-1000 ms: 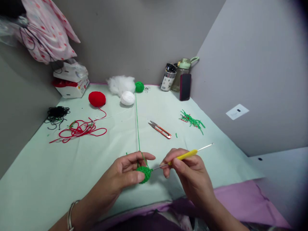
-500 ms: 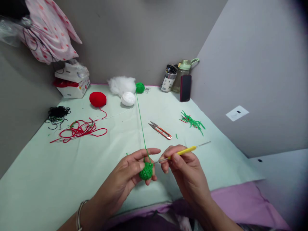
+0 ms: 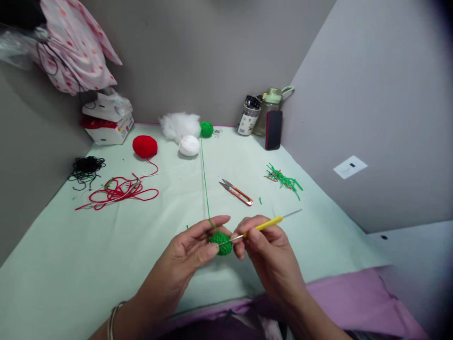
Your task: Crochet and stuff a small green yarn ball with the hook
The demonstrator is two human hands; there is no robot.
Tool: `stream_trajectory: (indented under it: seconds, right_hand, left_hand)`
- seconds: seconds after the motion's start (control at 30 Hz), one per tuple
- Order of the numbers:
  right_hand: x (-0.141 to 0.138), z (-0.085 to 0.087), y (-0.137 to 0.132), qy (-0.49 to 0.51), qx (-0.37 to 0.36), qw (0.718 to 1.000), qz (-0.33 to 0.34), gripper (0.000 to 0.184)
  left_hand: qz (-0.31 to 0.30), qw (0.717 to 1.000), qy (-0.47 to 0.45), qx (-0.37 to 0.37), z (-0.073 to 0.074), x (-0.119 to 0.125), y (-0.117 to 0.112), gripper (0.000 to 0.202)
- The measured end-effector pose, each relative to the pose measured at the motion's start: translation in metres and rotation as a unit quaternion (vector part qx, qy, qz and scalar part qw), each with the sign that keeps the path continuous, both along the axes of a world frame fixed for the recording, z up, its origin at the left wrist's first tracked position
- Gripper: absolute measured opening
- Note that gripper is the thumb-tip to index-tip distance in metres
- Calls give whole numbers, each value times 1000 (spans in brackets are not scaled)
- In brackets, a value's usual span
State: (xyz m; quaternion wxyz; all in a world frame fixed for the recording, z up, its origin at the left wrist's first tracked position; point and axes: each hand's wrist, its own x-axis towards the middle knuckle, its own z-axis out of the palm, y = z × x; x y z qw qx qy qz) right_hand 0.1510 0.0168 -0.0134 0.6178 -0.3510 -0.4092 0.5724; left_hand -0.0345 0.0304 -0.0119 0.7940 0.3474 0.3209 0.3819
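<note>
A small green crochet piece [image 3: 222, 247] is pinched between the thumb and fingers of my left hand [image 3: 193, 252]. My right hand [image 3: 267, 245] grips a crochet hook [image 3: 264, 226] by its yellow handle. The hook's left metal end lies across the green piece, near my left thumb tip; its other metal end points to the upper right. Green yarn [image 3: 205, 184] runs from my left fingers up to a green yarn ball [image 3: 206, 129] at the back of the table.
Orange thread snips [image 3: 238, 192] lie beyond my hands, with green yarn scraps [image 3: 283, 179] to their right. Left are tangled red yarn [image 3: 120, 191], a red yarn ball [image 3: 145, 147] and black yarn [image 3: 88, 166]. White stuffing [image 3: 180, 126], a white ball [image 3: 189, 146] and a phone [image 3: 273, 131] stand farther back.
The hook has moved left, its tip now over the green piece instead of at its right edge. The piece has turned and shifted slightly up and right.
</note>
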Motion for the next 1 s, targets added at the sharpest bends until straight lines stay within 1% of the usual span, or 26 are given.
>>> stream_trajectory:
  seconds: [0.07,0.17,0.23,0.3,0.37,0.43,0.6,0.67,0.7,0.73,0.83,0.9,0.93,1.0]
  right_hand:
    - [-2,-3,0,21,5,1000,13,12]
    - [1,-6,0,30,43,998,44,8]
    - [6,-7,-1,-9,78,996,52,6]
    - [11,-6,-3,-107,126,986,24,7]
    - [14,-5,-6,-225,184,956,-29,16]
    - [14,-3,-10,-307,232,920,-70,26]
    - [9,-6,-11,-382,314,861,-121,40]
    - [8,-9,-11,-389,323,853,-130,43]
    - [7,-10,-10,-382,315,859,-128,43]
    - [6,-11,-9,-365,301,873,-121,42]
    - [4,-13,-5,-267,227,932,-96,32]
    - [2,-15,-2,-197,174,962,-78,23]
    - [2,-16,0,-173,153,970,-70,18]
    - [3,-19,3,-145,130,979,-58,13]
  left_hand:
    - [16,999,25,19,-1,0,-1,35]
    - [42,992,109,48,2,-1,-1,36]
    - [63,981,165,78,4,-2,0,35]
    - [63,979,171,86,5,-2,1,36]
    - [47,989,127,62,4,0,1,41]
    - [44,996,79,26,2,3,0,46]
    - [72,997,27,-19,1,11,-7,46]
    - [63,997,14,-30,0,12,-9,45]
    - [56,998,8,-35,0,13,-10,44]
    - [48,998,2,-38,0,12,-10,45]
    - [46,998,-3,-37,-1,12,-11,48]
    - [56,998,3,-35,-1,13,-11,49]
    - [60,998,6,-33,-1,13,-11,49]
    - [64,997,11,-29,-1,14,-10,48]
